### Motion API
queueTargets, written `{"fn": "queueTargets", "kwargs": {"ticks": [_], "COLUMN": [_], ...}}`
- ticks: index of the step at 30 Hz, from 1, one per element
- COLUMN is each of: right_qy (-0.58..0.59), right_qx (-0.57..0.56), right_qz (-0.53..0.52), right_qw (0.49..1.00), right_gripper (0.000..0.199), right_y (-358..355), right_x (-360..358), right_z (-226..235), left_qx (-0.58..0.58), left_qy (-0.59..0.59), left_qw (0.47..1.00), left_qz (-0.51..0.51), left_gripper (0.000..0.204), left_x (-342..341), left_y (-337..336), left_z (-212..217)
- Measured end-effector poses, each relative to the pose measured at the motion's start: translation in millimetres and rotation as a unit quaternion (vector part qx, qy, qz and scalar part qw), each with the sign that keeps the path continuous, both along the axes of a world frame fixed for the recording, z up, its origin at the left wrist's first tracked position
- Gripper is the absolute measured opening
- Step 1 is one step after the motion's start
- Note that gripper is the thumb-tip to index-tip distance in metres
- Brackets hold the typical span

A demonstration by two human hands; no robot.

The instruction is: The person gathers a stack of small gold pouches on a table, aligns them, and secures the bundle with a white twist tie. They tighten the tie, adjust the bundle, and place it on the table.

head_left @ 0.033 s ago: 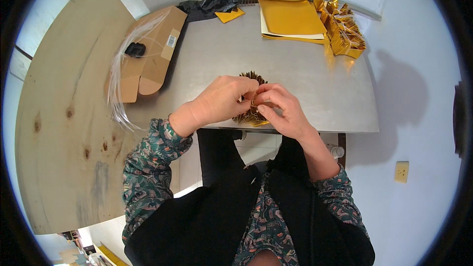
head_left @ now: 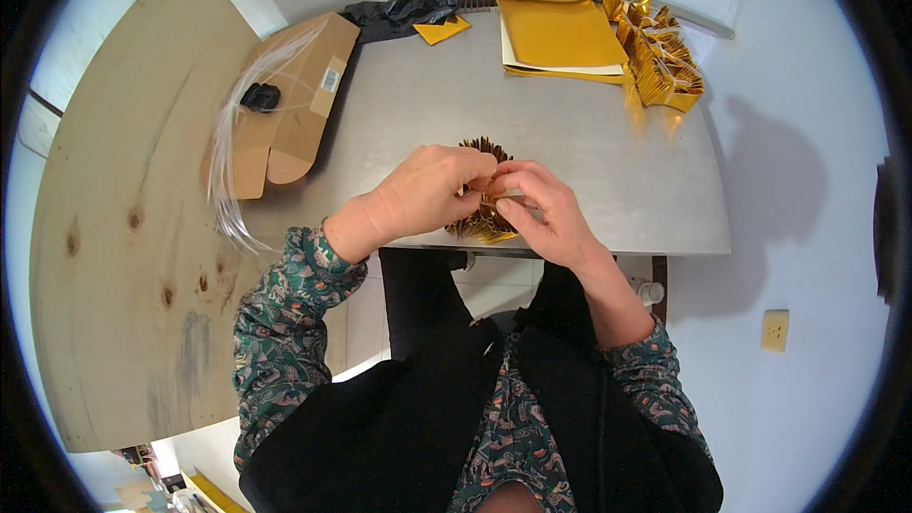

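A bundle of gold foil paper (head_left: 486,228), pleated into many thin folds, lies at the near edge of the metal table (head_left: 408,104). Over its middle, the fingers of my left hand (head_left: 432,185) are pinched together from the left side. From the right, my right hand (head_left: 546,209) bends its thumb and fingers in a pinch, the fingertips of both hands almost meeting. Whatever lies between the fingertips is too small and too covered to make out. The folds show above and below the hands, while the centre of the bundle is hidden.
At the back right are a stack of gold sheets (head_left: 560,33) and several tied gold folded bundles (head_left: 660,62). On the left, a cardboard box (head_left: 309,71) bears white strands (head_left: 223,152) and a black object (head_left: 259,97). Black plastic (head_left: 408,14) lies behind; a wooden board (head_left: 123,256) stands left.
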State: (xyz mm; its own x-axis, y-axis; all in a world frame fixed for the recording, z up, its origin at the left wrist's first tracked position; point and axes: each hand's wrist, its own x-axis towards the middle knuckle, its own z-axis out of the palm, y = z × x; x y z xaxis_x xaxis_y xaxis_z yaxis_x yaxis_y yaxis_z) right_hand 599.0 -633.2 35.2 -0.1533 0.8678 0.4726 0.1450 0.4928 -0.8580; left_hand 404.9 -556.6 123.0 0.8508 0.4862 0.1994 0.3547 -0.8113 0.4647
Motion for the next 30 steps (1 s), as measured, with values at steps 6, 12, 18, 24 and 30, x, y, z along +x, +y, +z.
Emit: {"fn": "queueTargets", "kwargs": {"ticks": [6,12,18,24,30], "right_qy": [0.039,0.027,0.005,-0.032,-0.041], "right_qx": [-0.045,-0.028,-0.015,0.001,-0.013], "right_qz": [-0.044,-0.069,-0.079,-0.110,-0.111], "right_qw": [0.997,0.997,0.997,0.993,0.993], "right_gripper": [0.022,0.022,0.025,0.026,0.023], "right_y": [-12.4,-9.2,15.8,-29.5,-75.3], "right_x": [1.1,2.6,6.5,-5.5,-5.6], "right_z": [2.4,3.1,21.2,91.1,151.6], "left_qx": [0.041,0.049,0.065,0.111,0.125], "left_qy": [0.010,0.048,0.025,0.071,0.096], "left_qw": [0.997,0.994,0.991,0.974,0.965], "left_qz": [-0.057,-0.091,-0.118,-0.183,-0.211], "left_gripper": [0.016,0.015,0.013,0.013,0.011], "left_x": [8.5,13.4,22.8,11.8,15.2], "left_y": [-14.0,-5.4,22.6,-15.1,-57.3], "left_z": [6.7,13.7,34.3,99.7,155.5]}}
